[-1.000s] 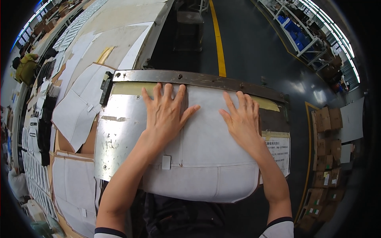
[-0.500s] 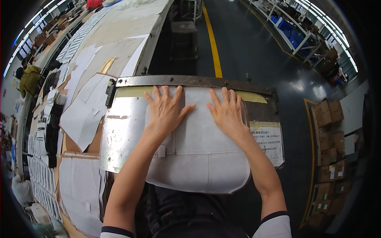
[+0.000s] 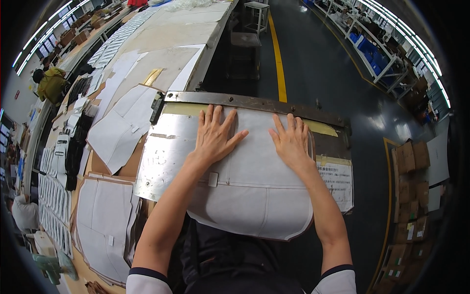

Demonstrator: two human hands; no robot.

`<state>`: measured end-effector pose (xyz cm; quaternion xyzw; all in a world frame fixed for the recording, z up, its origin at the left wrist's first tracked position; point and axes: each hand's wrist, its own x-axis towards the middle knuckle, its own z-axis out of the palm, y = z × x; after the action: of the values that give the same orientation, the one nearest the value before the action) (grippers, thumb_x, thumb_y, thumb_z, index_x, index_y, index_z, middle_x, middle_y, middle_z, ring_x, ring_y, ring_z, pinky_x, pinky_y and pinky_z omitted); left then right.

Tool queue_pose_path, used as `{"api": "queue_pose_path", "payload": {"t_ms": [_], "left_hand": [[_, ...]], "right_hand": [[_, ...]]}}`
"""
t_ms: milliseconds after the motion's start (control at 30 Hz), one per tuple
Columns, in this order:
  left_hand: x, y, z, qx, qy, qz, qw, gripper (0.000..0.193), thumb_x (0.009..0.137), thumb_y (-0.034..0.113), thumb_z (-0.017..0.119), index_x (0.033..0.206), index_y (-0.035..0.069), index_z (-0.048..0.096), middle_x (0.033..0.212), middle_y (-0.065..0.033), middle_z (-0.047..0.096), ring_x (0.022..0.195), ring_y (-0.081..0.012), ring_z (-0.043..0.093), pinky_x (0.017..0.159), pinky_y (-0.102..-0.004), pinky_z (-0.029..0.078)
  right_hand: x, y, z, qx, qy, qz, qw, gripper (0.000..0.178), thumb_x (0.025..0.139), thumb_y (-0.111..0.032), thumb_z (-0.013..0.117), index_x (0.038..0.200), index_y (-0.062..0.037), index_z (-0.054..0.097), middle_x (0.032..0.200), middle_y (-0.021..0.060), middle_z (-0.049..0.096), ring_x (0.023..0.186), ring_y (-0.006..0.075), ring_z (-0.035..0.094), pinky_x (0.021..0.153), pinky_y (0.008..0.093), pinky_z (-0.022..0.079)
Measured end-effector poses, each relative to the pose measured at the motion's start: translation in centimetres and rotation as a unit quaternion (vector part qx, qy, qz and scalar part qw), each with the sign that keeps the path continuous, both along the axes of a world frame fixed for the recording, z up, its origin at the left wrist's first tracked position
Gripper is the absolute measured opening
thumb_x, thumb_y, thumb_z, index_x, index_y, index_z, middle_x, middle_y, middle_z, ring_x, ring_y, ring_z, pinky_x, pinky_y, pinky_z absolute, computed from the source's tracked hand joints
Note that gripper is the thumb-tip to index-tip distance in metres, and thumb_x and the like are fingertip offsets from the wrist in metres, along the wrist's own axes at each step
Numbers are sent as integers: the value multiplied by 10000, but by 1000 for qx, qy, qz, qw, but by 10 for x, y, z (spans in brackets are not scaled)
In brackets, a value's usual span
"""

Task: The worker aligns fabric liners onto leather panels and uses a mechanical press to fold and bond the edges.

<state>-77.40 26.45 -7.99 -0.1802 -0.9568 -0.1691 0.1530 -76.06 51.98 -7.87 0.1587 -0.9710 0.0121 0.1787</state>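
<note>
A pale grey-white stitched panel (image 3: 245,201) with a brown edge lies flat on a metal plate (image 3: 156,164). Its far end meets a long steel bar (image 3: 257,102), and its near end hangs over the plate toward my body. My left hand (image 3: 215,137) rests flat on the panel's far left part, fingers pointing at the bar and thumb spread. On the far right part my right hand (image 3: 292,139) lies the same way, fingers slightly apart. Neither hand grips anything. A small white tag (image 3: 213,179) shows beside my left wrist.
Similar pale panels (image 3: 105,220) are stacked on the long table at left, with another panel (image 3: 120,127) beyond them. A printed sheet (image 3: 338,183) covers the plate's right side. Cardboard boxes (image 3: 405,159) stand at right. A stool (image 3: 245,41) is ahead; a person (image 3: 51,83) sits far left.
The whole view has shifted, so the plate and panel appear further right. My left fingers are a little closer together. Both hands stay flat on the panel near the bar.
</note>
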Motion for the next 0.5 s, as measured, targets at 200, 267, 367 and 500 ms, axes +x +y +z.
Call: {"api": "queue_pose_path", "payload": {"t_ms": [200, 267, 367, 500], "left_hand": [[-1, -13, -4, -42, -1, -9, 999, 773, 1013, 629, 481, 1498, 27, 489, 1547, -275, 422, 1516, -429, 303, 1253, -587, 169], [1, -19, -3, -46, -11, -18, 999, 775, 1014, 623, 478, 1495, 16, 489, 1555, -269, 420, 1520, -425, 302, 1258, -579, 169], [-2, -26, -5, -36, -11, -52, 998, 776, 1010, 616, 485, 1493, 8, 489, 1557, -274, 416, 1523, -428, 293, 1264, -573, 164], [-1, -28, 3, -29, -22, -63, 997, 794, 996, 632, 498, 1482, 4, 503, 1551, -270, 424, 1525, -429, 290, 1265, -573, 164]], "right_hand": [[10, -1, 13, 10, -30, -7, 999, 578, 1049, -480, 528, 1499, -117, 527, 1430, 286, 475, 1336, 451, 443, 1096, 565, 366], [14, -2, 18, 7, -57, -6, 998, 593, 1047, -497, 526, 1505, -121, 523, 1441, 293, 470, 1356, 457, 432, 1107, 569, 359], [13, 3, 14, 1, -72, 3, 997, 594, 1049, -502, 521, 1510, -127, 519, 1454, 292, 463, 1368, 461, 425, 1108, 572, 358], [13, 5, 8, 5, 2, 29, 1000, 585, 1017, -494, 590, 1436, -88, 555, 1380, 275, 462, 1322, 486, 430, 1041, 594, 393]]}}
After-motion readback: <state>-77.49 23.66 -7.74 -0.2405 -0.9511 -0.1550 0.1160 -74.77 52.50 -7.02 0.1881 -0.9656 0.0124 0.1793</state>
